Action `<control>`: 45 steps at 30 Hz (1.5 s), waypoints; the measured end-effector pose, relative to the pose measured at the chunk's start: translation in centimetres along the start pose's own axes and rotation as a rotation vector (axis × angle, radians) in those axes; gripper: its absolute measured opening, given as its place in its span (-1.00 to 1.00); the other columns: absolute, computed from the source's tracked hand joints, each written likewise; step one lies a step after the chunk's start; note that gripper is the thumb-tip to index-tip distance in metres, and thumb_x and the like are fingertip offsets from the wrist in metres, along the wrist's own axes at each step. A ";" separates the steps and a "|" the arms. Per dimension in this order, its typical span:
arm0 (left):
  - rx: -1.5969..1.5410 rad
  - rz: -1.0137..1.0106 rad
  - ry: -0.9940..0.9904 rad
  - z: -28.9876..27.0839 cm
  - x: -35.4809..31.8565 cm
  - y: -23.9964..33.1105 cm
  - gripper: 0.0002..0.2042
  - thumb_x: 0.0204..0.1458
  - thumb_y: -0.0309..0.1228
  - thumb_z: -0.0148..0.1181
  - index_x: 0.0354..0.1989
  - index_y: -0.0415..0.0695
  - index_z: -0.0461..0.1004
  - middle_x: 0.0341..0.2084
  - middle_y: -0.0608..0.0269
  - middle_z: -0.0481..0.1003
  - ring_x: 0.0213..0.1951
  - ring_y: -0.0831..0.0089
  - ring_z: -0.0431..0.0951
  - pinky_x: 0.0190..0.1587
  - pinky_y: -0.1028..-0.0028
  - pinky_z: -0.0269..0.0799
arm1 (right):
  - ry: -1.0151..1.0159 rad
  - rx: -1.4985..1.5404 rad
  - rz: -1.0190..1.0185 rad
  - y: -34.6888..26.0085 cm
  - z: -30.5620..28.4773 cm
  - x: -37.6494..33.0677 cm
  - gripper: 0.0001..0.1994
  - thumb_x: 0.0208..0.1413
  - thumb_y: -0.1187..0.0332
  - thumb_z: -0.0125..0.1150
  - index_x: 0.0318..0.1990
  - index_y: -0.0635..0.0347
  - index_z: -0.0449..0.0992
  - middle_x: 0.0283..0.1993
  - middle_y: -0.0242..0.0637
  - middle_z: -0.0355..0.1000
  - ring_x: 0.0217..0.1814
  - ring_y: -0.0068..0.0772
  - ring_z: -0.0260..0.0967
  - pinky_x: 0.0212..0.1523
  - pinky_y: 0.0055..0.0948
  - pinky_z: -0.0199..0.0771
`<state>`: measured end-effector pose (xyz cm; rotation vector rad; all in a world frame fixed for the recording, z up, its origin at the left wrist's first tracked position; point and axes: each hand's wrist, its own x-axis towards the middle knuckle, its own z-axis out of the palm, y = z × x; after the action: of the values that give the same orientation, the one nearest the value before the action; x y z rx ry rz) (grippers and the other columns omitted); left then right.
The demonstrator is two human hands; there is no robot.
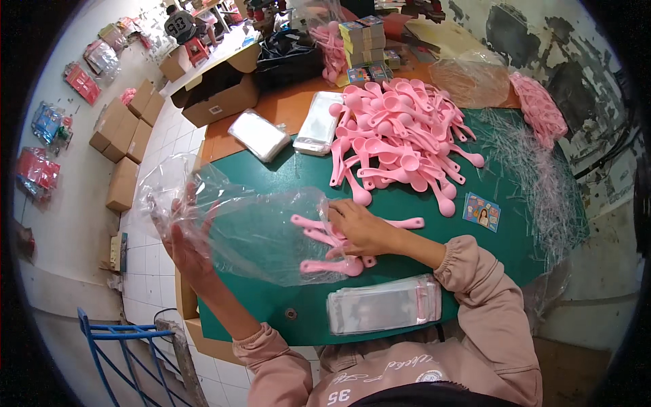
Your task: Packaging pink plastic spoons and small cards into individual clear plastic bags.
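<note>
- The left hand (186, 247) is raised off the green surface (407, 203), fingers closed on a crumpled clear plastic bag (237, 217), holding its mouth open.
- The right hand (359, 227) lies on a few pink spoons (325, 251) at the bag's opening, fingers curled around them.
- A big pile of pink spoons (400, 129) sits farther back.
- A stack of flat clear bags (383, 305) lies near the person.
</note>
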<state>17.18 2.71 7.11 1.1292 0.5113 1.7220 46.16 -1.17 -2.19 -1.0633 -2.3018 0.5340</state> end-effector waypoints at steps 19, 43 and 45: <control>-0.100 -0.319 0.304 -16.5 -1.1 -7.9 -0.65 0.05 -0.36 -0.04 -0.02 -0.30 0.30 -0.09 0.15 0.37 -0.06 0.33 0.36 0.00 0.39 0.25 | -0.067 -0.507 0.172 -4.3 0.3 -3.4 -0.27 -0.19 -0.02 0.17 0.16 0.08 0.11 0.04 0.03 0.13 -0.01 -0.01 0.13 -0.23 -0.13 0.23; -0.051 -0.329 0.378 -16.0 -1.1 -7.6 -0.70 0.04 -0.43 -0.02 -0.08 -0.36 0.34 -0.13 0.12 0.38 -0.10 0.34 0.39 -0.04 0.42 0.31 | -0.109 -0.693 0.337 -1.1 -11.7 -5.0 -0.50 -0.27 0.31 0.27 -0.09 0.17 0.26 -0.28 -0.12 0.31 -0.22 -0.11 0.33 -0.29 -0.17 0.32; -0.017 -0.316 0.383 -15.2 -0.8 -7.8 -0.63 0.03 -0.48 -0.02 0.04 -0.27 0.20 -0.13 0.10 0.38 -0.08 0.34 0.38 -0.04 0.39 0.31 | -0.319 -0.674 0.441 -2.9 -10.0 -7.8 -0.53 -0.21 0.31 0.22 -0.08 0.16 0.25 -0.29 -0.15 0.31 -0.33 -0.09 0.34 -0.36 -0.22 0.35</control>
<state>7.96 7.75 -6.45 0.6604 0.8604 1.6583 54.95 -7.75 4.75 -1.9537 -2.6031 0.0643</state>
